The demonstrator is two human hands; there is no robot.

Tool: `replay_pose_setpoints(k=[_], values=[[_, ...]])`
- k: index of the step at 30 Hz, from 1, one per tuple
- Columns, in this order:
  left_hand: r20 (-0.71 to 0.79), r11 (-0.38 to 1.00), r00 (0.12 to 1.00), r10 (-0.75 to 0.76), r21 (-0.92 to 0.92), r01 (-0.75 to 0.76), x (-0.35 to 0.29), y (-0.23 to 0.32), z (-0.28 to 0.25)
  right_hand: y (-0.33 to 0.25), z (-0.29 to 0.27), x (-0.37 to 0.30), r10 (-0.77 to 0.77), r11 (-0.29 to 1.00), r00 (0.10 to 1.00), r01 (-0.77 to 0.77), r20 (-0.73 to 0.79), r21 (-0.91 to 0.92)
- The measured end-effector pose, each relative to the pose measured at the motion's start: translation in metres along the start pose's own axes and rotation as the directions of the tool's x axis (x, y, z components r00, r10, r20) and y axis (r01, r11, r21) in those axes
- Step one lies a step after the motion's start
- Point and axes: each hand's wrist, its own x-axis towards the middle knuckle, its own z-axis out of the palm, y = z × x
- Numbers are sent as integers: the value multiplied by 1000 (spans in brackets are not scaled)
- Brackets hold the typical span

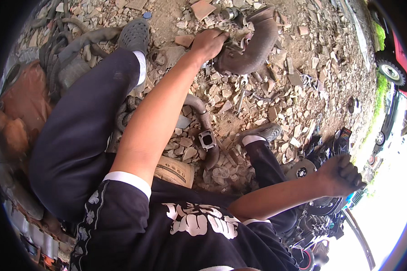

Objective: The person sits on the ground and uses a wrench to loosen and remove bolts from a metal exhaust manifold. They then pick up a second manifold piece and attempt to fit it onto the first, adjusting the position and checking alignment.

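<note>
My left hand (pixel 209 44) reaches far out over the rubble, its fingers curled down beside a thick, curved, rust-brown metal pipe (pixel 254 52). The fingertips are partly hidden, and I cannot make out what they grip. Off to the right, my right hand (pixel 340 177) is raised, dark with grime and closed like a fist. Whatever may be inside it is hidden. Below the curved pipe, a wrench (pixel 241 100) lies on the broken stones. A thinner rusty pipe with a square flange (pixel 207 140) rests closer to me, between my legs.
Dark hoses (pixel 83 43) are heaped at the far left. Near my right forearm are a round metal disc (pixel 298 171) and engine parts (pixel 314 230). A printed tan board (pixel 174 170) lies by my lap. Parked vehicles, including a red one (pixel 400 63), stand at the right edge.
</note>
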Motion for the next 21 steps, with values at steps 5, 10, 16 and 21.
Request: replay_pose_setpoints(k=[5,10,16,21], values=[[0,976,992,126,178,-124,-8,3,0,85,50,-63,311,371,949,-77,46,-926],[9,947,976,217,241,-213,-25,2,4,202,98,-96,289,340,944,58,162,-939],[-100,890,956,277,401,-216,-32,7,32,241,60,-99,209,365,891,312,404,-877],[-165,913,984,68,409,5,-56,41,12,190,73,-87,317,128,882,324,349,-937]])
